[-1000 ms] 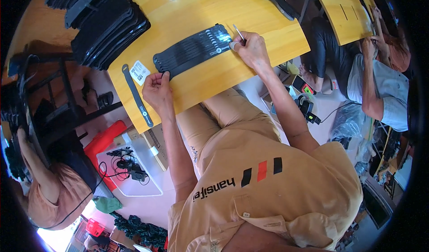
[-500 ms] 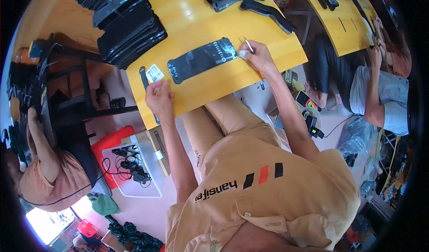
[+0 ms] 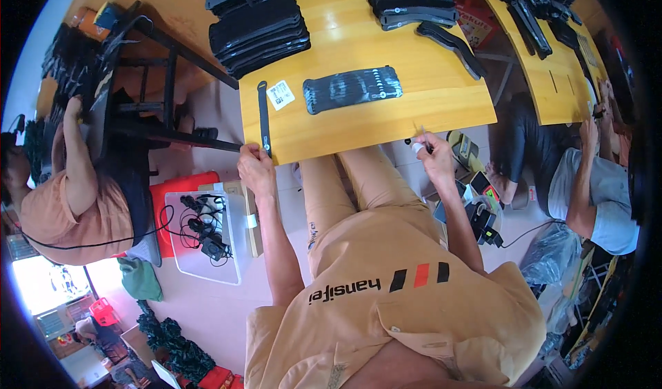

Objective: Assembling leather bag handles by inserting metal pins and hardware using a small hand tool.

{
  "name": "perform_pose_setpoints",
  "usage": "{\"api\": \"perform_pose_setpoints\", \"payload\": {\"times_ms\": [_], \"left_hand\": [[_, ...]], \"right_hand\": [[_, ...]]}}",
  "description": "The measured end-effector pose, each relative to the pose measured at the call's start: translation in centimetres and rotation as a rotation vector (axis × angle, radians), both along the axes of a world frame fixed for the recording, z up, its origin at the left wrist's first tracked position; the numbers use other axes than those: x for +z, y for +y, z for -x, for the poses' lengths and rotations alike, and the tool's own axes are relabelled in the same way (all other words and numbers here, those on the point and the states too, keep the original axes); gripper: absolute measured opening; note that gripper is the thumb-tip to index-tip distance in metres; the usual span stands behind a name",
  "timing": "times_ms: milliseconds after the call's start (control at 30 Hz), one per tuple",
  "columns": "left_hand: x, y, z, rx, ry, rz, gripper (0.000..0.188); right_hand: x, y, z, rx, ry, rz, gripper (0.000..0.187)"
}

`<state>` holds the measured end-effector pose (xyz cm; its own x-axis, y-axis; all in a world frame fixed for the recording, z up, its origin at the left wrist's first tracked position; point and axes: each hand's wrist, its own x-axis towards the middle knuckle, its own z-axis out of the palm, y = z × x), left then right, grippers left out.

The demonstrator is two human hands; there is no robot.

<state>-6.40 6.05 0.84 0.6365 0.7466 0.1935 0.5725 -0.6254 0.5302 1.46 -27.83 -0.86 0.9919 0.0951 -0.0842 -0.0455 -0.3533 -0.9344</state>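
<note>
My left hand point(image 3: 258, 172) is at the left front corner of the yellow table, fingers curled together beside the lower end of a narrow black strap point(image 3: 263, 116). Whether they grip the strap is hidden. A white printed label point(image 3: 280, 95) lies right of the strap. Farther right, a flat bundle of black straps point(image 3: 352, 90) in shiny clear wrapping rests on the table. My right hand point(image 3: 436, 160) is closed around a slim pointed tool point(image 3: 419, 131), just off the front edge. White wrapping point(image 3: 418, 148) shows at its fingers.
Stacked black strap bundles point(image 3: 261, 34) stand at the back left, others point(image 3: 414, 3) at the back right. A loose black strap point(image 3: 452, 47) lies near the right edge. Left of my legs sits a clear bin point(image 3: 231, 251) of cables. People work on both sides.
My left hand has slid down along the strap to the table's corner. The right hand has drawn back from beside the wrapped bundle to off the front edge. The view has shifted.
</note>
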Motion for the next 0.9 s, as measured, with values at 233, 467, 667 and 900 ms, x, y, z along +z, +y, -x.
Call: {"api": "perform_pose_setpoints", "payload": {"times_ms": [233, 467, 667, 900], "left_hand": [[2.2, -1.7, -0.7, 0.021, 0.145, 0.02, 0.028], [1.5, -1.3, -0.8, 0.071, 0.272, 0.09, 0.03], [1.1, -2.2, -0.3, 0.099, 0.231, 0.024, 0.027], [1.7, -7.1, 1.4, -0.044, -0.493, 1.415, 0.013]], "right_hand": [[1.6, 2.2, 1.2, 0.106, -0.038, 0.066, 0.007], [2.4, 4.2, 2.7, 0.26, -0.052, 0.112, 0.012], [2.3, 6.0, 4.0, 0.346, -0.07, 0.074, 0.011], [5.1, 9.9, 5.3, 0.38, 0.052, -0.311, 0.019]]}}
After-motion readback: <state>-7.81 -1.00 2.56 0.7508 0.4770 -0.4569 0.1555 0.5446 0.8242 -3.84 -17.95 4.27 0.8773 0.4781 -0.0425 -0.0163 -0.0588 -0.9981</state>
